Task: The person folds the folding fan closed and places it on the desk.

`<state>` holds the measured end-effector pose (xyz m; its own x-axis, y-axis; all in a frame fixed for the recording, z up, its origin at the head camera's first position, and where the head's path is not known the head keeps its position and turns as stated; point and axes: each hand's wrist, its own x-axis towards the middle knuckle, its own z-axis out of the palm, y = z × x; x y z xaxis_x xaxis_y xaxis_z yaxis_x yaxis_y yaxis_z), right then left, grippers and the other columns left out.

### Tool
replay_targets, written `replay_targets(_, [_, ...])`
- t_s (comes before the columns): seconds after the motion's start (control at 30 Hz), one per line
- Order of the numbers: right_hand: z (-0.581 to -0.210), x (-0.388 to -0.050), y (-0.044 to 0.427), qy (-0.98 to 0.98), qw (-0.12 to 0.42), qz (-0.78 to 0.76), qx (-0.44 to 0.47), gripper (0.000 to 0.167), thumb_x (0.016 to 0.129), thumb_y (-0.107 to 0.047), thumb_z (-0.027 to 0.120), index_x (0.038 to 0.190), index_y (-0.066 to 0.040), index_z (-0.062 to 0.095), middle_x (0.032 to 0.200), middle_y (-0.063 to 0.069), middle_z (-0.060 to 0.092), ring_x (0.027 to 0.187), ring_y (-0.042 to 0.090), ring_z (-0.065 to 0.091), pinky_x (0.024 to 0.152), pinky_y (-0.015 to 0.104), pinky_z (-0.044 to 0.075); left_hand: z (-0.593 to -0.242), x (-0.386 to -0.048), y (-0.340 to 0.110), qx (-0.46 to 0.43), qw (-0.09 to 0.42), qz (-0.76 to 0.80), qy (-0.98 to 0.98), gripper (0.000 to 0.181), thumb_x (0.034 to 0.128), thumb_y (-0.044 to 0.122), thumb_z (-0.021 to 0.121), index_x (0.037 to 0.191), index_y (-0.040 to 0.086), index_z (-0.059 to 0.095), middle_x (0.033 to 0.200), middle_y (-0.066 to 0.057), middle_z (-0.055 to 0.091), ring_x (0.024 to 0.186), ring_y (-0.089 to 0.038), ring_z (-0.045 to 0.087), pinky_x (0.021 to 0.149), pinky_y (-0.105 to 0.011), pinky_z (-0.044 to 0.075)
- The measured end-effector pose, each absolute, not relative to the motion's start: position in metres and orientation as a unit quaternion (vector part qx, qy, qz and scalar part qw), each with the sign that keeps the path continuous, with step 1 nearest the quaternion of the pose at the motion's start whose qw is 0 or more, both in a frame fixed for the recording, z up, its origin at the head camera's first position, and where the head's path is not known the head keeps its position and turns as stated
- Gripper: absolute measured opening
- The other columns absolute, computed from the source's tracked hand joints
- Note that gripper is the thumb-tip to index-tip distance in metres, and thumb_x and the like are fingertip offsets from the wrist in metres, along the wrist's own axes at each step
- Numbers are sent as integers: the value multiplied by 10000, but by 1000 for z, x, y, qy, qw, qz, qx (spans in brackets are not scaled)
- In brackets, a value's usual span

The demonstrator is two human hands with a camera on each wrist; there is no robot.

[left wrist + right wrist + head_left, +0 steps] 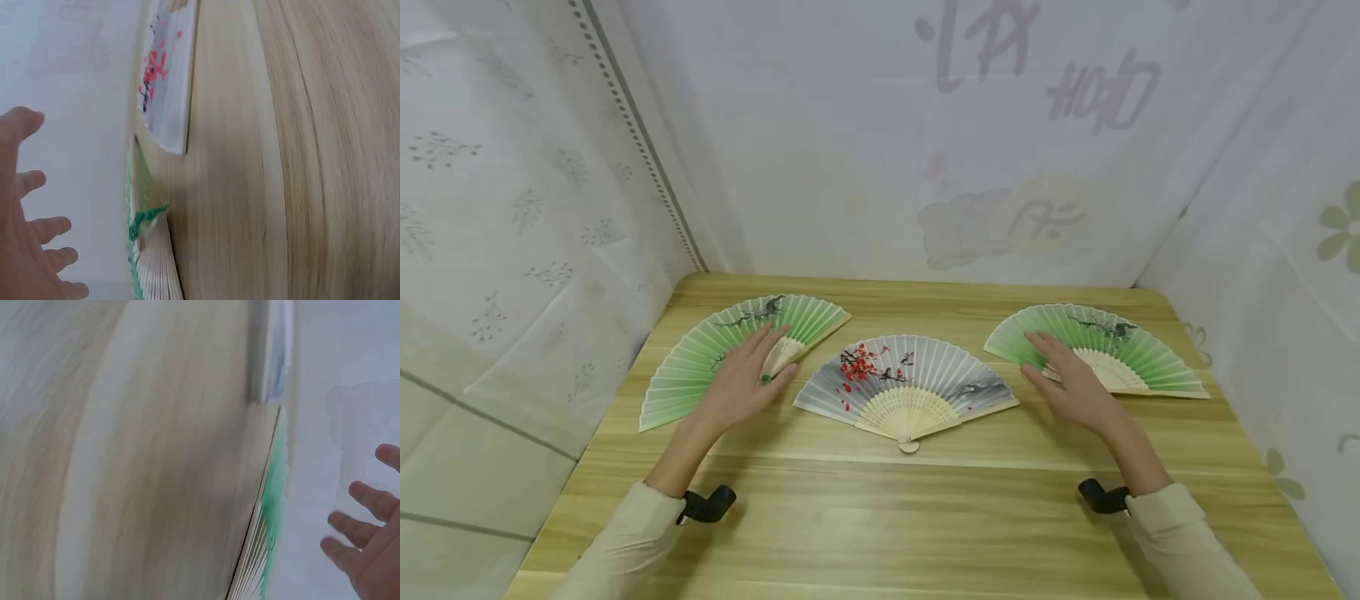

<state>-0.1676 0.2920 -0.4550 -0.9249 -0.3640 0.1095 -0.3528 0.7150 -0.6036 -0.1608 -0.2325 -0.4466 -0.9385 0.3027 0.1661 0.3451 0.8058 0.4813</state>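
Three folding fans lie spread out on the wooden table. My left hand (pixel 741 383), fingers extended, is over the left green fan (pixel 677 387) and hides part of its ribs. A green tassel cord (pixel 147 215) shows at that fan's pivot end in the left wrist view. Between my hands is a grey fan (pixel 943 375) with red blossoms and birds. On the right, my right hand (pixel 1075 387) covers the left part of another green fan (pixel 1165 362), fingers spread. Both wrist views show the hands raised off the fans, holding nothing.
The wooden table (pixel 850 525) is bounded by a white printed cloth (pixel 820 167) at the back and by patterned cloths on the left (pixel 512 208) and right (pixel 1285 292). A black wrist camera mount (pixel 707 504) sits on the left wrist, another (pixel 1103 497) on the right.
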Motion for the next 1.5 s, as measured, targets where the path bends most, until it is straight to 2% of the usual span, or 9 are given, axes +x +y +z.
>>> replay_targets(0.23, [-456,-170,288,878,6,-442,-185,504,1107,-240,472,1554,-31,373,1542,206,406,1344,444,443,1062,605,365,-450,-160,-227,-174,56,-367,-912,646,1037,337,601,1567,60,358,1567,-209,369,1427,-430,323,1116,-624,269])
replay_targets(0.4, [-458,-173,286,854,2,-485,-187,459,1116,-187,436,1538,-11,395,1456,253,485,1297,406,506,1025,315,447,-451,-162,-226,-159,55,-417,-893,594,1036,277,620,1540,48,406,1526,-193,438,1388,-413,398,1105,-590,318])
replay_targets(0.47, [-459,-173,284,837,3,-515,-185,440,1117,-177,434,1514,10,420,1404,296,510,1254,416,540,996,288,475,-450,-163,-225,-158,53,-444,-881,558,1032,223,628,1520,39,429,1480,-198,491,1352,-405,450,1096,-563,351])
replay_targets(0.63, [-464,-169,277,786,26,-595,-167,407,1120,-188,431,1441,54,491,1315,315,574,1155,421,614,942,476,511,-448,-159,-221,-155,37,-501,-851,494,1009,113,656,1460,20,480,1317,-232,607,1211,-389,583,1012,-513,465])
replay_targets(0.77, [-470,-160,271,764,57,-624,-152,413,1120,-199,432,1415,80,506,1281,311,602,1116,398,645,912,476,532,-451,-152,-219,-153,21,-525,-837,484,987,85,686,1432,15,509,1224,-243,644,1101,-371,645,928,-474,529])
replay_targets(0.93, [-474,-154,265,743,85,-648,-143,468,1120,-227,439,1390,153,466,1265,377,566,1090,397,654,891,432,552,-457,-143,-218,-153,-2,-528,-836,500,973,125,717,1425,29,526,1115,-159,687,954,-315,678,819,-389,567])
replay_targets(1.13, [-471,-152,260,731,95,-659,-148,464,1119,-225,444,1359,170,490,1227,408,568,1052,468,645,857,476,560,-464,-141,-216,-148,-34,-499,-853,538,947,161,757,1399,-27,536,969,-88,693,790,-250,674,678,-304,542])
replay_targets(1.33, [-473,-147,258,723,122,-667,-133,493,1119,-256,446,1354,174,498,1204,376,605,1041,458,659,852,507,554,-469,-138,-213,-148,-73,-492,-855,576,920,171,787,1391,-44,535,892,-46,666,731,-204,649,593,-290,510])
replay_targets(1.5, [-476,-141,256,707,161,-676,-132,505,1118,-256,447,1360,186,482,1175,371,622,1009,442,680,842,518,551,-471,-137,-214,-145,-68,-478,-864,577,901,181,810,1353,-71,556,848,-33,649,710,-191,616,558,-277,476])
